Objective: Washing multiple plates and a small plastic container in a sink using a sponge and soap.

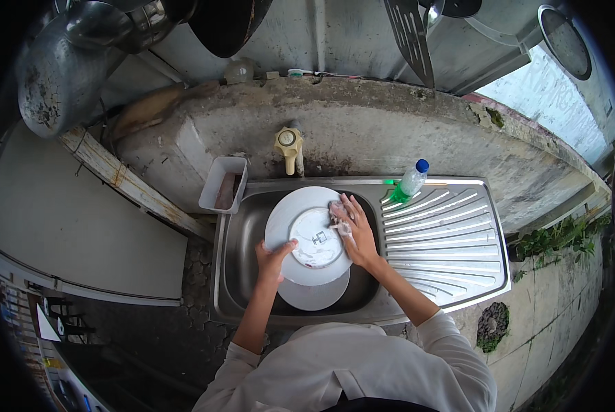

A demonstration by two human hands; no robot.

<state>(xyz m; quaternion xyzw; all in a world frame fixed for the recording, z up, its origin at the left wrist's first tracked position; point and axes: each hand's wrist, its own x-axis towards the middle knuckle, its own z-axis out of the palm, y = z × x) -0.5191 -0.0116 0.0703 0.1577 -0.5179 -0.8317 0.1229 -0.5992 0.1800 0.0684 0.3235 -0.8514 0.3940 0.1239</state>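
Observation:
A white plate [307, 206] is held underside up over the steel sink basin [243, 247], with suds on its base. My left hand [274, 257] grips its lower left rim, thumb on the underside. Against the plate's right side, my right hand [358, 232] presses a soapy sponge [338, 210], its fingers covered in foam. Below, a second white plate [315, 296] lies in the basin, partly hidden by the upper one.
Behind the basin is a tap [288, 147] with a cream handle. A plastic container [225, 185] sits at the back left corner. On the ribbed drainboard [441, 247] stands a bottle [410, 183] with green liquid. Pans [63, 77] and a slotted turner [410, 38] hang above.

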